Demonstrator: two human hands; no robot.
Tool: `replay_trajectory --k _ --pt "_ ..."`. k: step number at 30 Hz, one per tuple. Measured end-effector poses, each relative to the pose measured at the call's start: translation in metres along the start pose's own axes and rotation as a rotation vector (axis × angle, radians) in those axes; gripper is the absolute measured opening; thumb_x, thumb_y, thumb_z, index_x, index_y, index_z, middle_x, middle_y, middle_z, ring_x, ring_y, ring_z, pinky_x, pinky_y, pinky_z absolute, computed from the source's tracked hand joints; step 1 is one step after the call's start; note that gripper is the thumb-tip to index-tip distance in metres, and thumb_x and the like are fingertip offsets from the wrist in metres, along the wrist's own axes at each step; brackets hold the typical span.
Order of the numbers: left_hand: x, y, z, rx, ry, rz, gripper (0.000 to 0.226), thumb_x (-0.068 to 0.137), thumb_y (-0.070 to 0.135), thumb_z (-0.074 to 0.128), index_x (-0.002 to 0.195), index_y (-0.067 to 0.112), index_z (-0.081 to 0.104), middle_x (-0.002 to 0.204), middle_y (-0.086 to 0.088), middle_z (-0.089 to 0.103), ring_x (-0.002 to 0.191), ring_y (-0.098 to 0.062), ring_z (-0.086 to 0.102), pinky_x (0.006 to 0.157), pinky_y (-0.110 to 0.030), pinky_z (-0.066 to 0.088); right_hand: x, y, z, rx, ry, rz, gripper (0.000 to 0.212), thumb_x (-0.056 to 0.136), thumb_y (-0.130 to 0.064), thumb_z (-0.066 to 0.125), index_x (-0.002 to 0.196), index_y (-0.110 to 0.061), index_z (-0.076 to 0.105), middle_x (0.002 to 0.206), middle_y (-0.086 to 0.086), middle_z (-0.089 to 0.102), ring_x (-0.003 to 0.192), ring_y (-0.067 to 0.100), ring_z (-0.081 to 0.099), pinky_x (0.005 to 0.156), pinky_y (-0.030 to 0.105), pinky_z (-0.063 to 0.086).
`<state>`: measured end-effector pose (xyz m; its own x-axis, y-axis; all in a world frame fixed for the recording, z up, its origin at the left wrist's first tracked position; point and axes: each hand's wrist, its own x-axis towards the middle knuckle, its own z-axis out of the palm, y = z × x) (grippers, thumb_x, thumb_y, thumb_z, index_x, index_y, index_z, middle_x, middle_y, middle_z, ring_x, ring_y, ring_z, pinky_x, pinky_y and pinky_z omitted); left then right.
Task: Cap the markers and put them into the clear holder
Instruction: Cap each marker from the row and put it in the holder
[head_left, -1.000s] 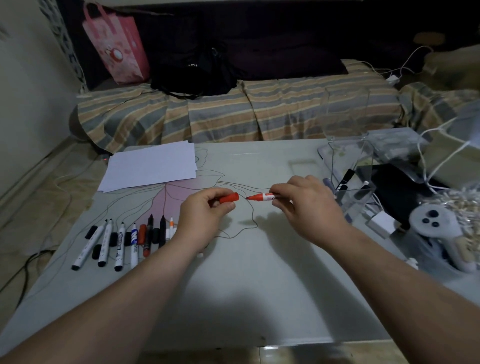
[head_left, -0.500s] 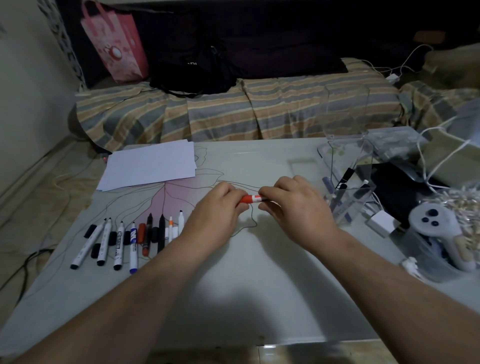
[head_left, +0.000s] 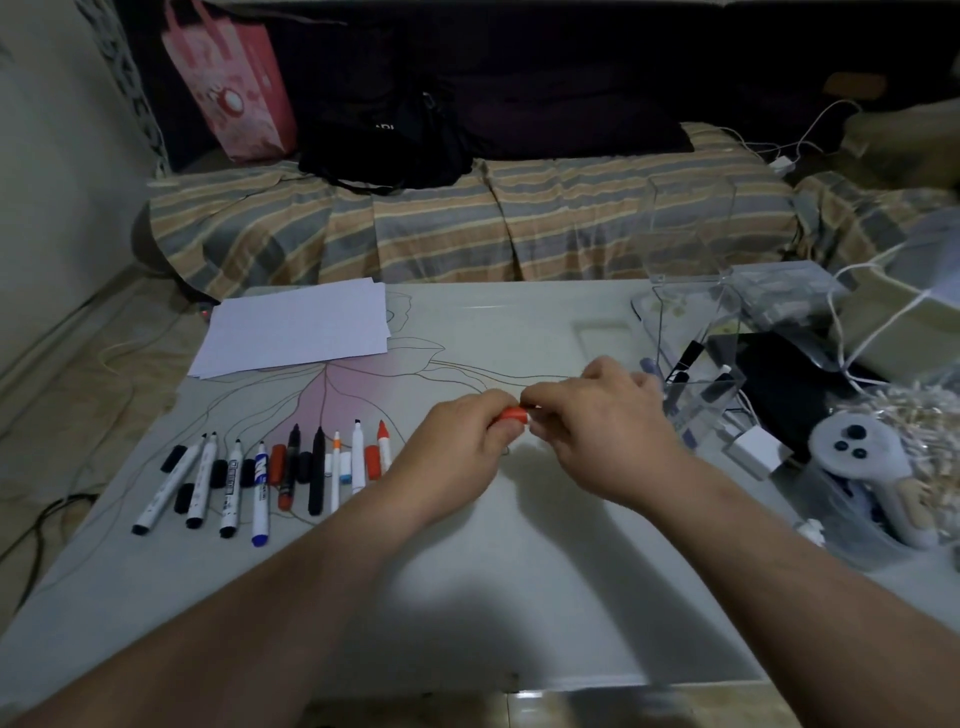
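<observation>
My left hand (head_left: 457, 457) and my right hand (head_left: 597, 436) meet over the middle of the table, both closed on one red marker (head_left: 513, 414). Only its red cap end shows between my fingertips; the barrel is hidden in my right hand. A row of several uncapped markers (head_left: 260, 478) with loose caps beside them lies on the table to the left of my left hand. The clear holder (head_left: 691, 322) stands just right of my right hand, with a few dark markers inside.
A stack of white paper (head_left: 296, 332) lies at the table's far left. On the right are a white game controller (head_left: 857, 457), a white charger block (head_left: 756, 449), cables and clear plastic packaging. A striped sofa (head_left: 467, 228) runs behind the table.
A second ago my left hand held the red cap apart from the marker in my right hand. The hands came together and the cap now sits on the marker's tip.
</observation>
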<state>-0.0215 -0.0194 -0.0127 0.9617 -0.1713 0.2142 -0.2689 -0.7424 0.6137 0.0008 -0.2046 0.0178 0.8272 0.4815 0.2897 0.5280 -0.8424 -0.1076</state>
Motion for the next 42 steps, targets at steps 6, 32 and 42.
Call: replay_trajectory --k 6,32,42 --pt "0.008 0.016 0.011 -0.290 0.063 -0.089 0.029 0.098 0.037 0.060 0.126 0.037 0.052 0.090 0.010 0.066 0.079 -0.004 0.059 0.075 -0.020 0.045 -0.002 0.055 -0.051 0.559 0.444 0.356 0.015 0.099 -0.027 0.060 0.114 -0.030 0.056 0.092 -0.015 0.061 0.086 0.011 0.063 0.073 0.032 0.052" --pt "-0.029 -0.112 -0.058 0.515 0.064 -0.466 0.037 0.088 0.014 0.062 0.116 0.036 0.071 0.118 0.001 0.064 0.113 -0.027 0.049 0.091 -0.038 0.047 0.025 -0.090 0.098 0.310 -0.463 -0.135 0.038 0.094 -0.041 0.050 0.131 -0.040 0.060 0.124 0.004 0.052 0.114 0.030 0.050 0.096 0.044 0.048" --pt "-0.026 -0.112 -0.051 0.647 -0.172 -0.513 0.061 0.071 0.068 0.073 0.124 0.040 0.066 0.117 0.000 0.055 0.113 -0.027 0.043 0.086 -0.039 0.036 0.035 -0.085 0.115 0.161 -0.446 0.131 0.038 0.094 -0.043 0.062 0.124 -0.018 0.063 0.111 0.013 0.057 0.105 0.038 0.061 0.085 0.039 0.051"
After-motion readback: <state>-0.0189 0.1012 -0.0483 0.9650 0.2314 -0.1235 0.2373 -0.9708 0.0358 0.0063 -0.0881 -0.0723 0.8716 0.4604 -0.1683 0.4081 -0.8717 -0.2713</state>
